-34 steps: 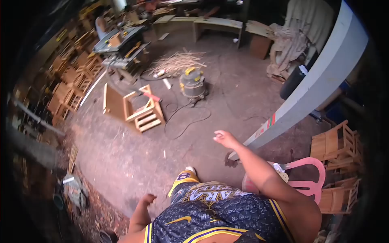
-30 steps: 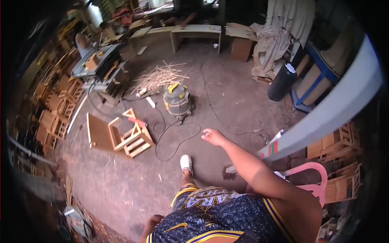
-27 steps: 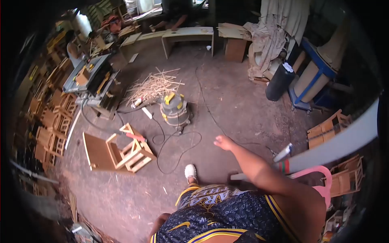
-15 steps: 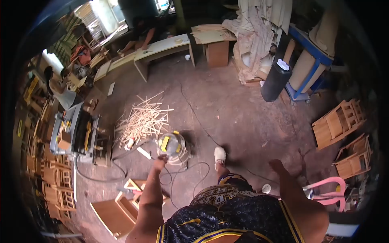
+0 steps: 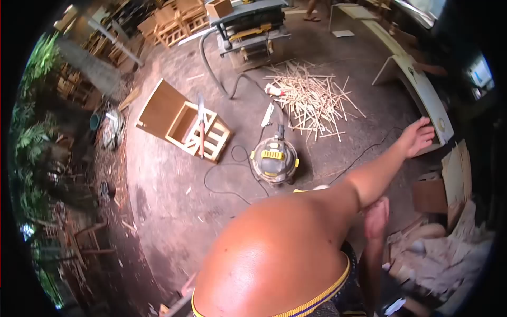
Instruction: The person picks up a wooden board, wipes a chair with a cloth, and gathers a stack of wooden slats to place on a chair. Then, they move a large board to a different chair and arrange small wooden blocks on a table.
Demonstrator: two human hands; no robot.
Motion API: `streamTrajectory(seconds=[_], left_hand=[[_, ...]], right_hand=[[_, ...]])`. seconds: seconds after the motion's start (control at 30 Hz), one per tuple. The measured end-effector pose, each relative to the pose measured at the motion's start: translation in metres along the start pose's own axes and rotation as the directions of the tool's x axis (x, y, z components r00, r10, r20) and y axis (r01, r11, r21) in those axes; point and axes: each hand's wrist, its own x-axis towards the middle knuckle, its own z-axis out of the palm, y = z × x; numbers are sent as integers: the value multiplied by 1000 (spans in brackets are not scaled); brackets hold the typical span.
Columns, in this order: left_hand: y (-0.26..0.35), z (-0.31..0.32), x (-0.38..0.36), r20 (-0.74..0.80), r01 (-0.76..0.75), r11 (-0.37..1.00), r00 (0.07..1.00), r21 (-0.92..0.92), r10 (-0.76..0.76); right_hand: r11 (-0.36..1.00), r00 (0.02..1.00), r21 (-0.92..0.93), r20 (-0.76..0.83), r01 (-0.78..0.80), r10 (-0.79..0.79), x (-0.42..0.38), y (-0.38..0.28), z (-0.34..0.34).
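My left arm crosses the view from the large bare shoulder toward the upper right. At its end my left hand (image 5: 419, 138) is raised in the air, fingers stretched out and nothing in them. My right hand (image 5: 376, 217) is right at the left elbow, overlapping it in this view, with its fingers partly hidden. Beyond the shoulder stands a round shop vacuum (image 5: 273, 162) with a yellow handle. A wooden chair (image 5: 177, 127) lies on the floor, and a long-bladed tool with a wooden handle (image 5: 201, 138) rests across it.
A heap of thin wooden sticks (image 5: 317, 100) lies beyond the vacuum. Farther back stands a machine table (image 5: 248, 33) with a grey hose (image 5: 208, 66). Cords trail over the floor. A long bench (image 5: 425, 95) stands at right, with crumpled cloth (image 5: 449, 253) below; a person's arm (image 5: 430, 68) reaches there.
The view has swung left, bringing plants and the fallen chair into full sight. My left hand has risen from near the vacuum, and my right hand has come to the left elbow.
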Motion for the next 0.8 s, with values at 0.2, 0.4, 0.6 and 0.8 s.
streamTrajectory(seconds=[0.2,0.4,0.6,0.8], left_hand=[[23,-5,155,-5,-288,917,954,-274,298],[0,-16,271,-64,-356,864,932,-355,357],[47,-38,254,-96,-589,794,808,-154,581],[45,-47,22,-223,-691,545,505,475,834]], right_hand=[[992,991,5,38,-127,127,94,-53,-94],[975,962,-9,162,-221,219,174,-105,-195],[928,781,-77,518,-364,349,214,-126,-242],[877,379,-233,833,-420,402,204,-133,-245]])
